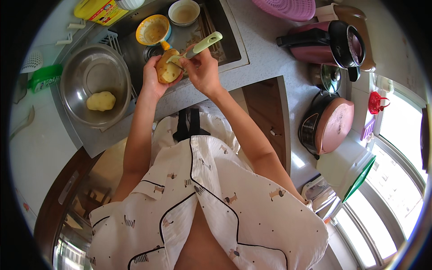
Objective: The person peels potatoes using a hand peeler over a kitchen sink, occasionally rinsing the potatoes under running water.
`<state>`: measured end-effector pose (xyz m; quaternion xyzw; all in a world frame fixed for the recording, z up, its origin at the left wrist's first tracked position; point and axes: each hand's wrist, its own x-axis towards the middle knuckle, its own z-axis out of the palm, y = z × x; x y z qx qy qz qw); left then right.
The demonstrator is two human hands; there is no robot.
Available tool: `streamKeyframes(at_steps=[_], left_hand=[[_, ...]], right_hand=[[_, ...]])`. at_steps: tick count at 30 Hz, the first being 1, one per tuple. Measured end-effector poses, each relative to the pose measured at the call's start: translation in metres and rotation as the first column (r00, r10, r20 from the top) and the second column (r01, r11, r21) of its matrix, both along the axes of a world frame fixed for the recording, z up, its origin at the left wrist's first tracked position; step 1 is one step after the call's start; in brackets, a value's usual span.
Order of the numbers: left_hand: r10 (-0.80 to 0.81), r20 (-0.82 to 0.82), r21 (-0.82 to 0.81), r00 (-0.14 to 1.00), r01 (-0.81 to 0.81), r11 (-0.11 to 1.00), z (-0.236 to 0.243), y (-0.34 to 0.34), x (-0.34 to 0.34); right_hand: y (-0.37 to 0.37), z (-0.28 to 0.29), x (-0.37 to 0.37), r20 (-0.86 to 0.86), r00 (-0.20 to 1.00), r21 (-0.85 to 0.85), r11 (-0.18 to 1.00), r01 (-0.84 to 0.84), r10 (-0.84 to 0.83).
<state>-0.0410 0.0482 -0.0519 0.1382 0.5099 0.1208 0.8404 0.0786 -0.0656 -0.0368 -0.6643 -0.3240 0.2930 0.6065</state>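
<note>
My left hand (pixel 154 77) is wrapped round a partly peeled potato (pixel 168 72) at the near edge of the sink. Brown skin covers its upper part, and pale flesh shows below. In my right hand (pixel 203 72) is a peeler (pixel 205 46) with a light green handle, its head against the potato's side. A steel basin (pixel 72 85) on the left holds a peeled potato (pixel 101 101). Bits of peel lie in the sink (pixel 234 42) behind my hands.
An orange-rimmed bowl (pixel 153 30) and a white bowl (pixel 184 12) stand in the sink. At the right are a dark red kettle (pixel 310 42), a lidded pan (pixel 335 126) and a pink colander (pixel 288 8). Yellow (pixel 101 11) and green bottles (pixel 46 78) stand at the left.
</note>
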Motion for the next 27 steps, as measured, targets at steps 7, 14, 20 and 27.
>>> streamKeyframes(at_steps=[7, 14, 20, 27], left_hand=[[-0.141, 0.008, 0.044, 0.990, 0.140, 0.989, 0.002, -0.001, 0.002], [-0.108, -0.089, 0.097, 0.990, 0.117, 0.988, -0.009, -0.004, 0.005], [-0.156, -0.158, 0.111, 0.975, 0.175, 0.978, -0.001, -0.018, 0.006], [-0.236, -0.036, 0.122, 0.971, 0.238, 0.963, -0.003, 0.000, -0.004]], right_hand=[[-0.006, 0.011, -0.007, 0.314, 0.938, -0.007, 0.988, -0.154, 0.149], [0.001, -0.008, -0.011, 0.362, 0.930, 0.074, 0.993, -0.090, 0.058], [0.019, -0.059, 0.032, 0.270, 0.962, -0.134, 0.988, 0.078, -0.039], [0.009, -0.054, 0.041, 0.298, 0.950, -0.223, 0.960, 0.169, -0.098]])
